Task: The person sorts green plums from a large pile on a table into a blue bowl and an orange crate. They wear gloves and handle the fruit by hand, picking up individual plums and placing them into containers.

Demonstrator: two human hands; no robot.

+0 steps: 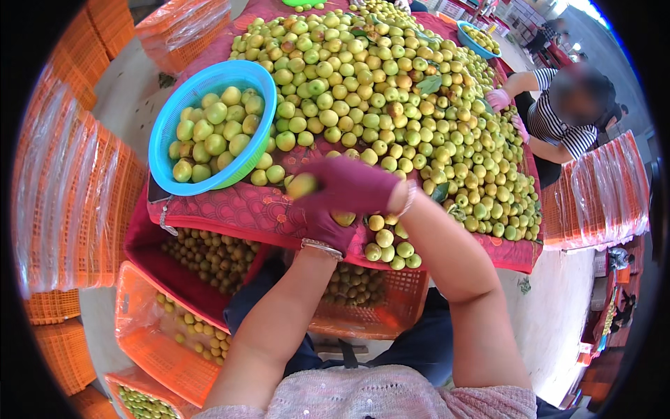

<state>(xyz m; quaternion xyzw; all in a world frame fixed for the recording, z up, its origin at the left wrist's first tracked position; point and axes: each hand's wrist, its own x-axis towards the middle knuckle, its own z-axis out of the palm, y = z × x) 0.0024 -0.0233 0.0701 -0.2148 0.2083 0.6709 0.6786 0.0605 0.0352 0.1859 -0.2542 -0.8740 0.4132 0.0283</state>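
Note:
My right hand point(353, 184), in a dark red glove, reaches left across the front of the table and holds a yellow-green round fruit point(302, 186); it is blurred. Just below it, partly hidden by it, is my left hand point(331, 230), gloved alike, with another fruit point(343, 217) at its fingers. Further left a blue plastic colander basket point(159, 141), set in a green one, holds many fruits. A large heap of green and yellow fruits point(366, 94) covers much of the red patterned cloth point(251, 204). Several fruits point(387, 246) lie at the front edge, right of my left hand.
Orange crates with fruits point(157, 361) stand below at the left, and another crate point(366, 319) is between my legs. Wrapped crate stacks point(73, 194) rise at the left. A co-worker in a striped top point(560, 115) has pink-gloved hands at the heap's right side.

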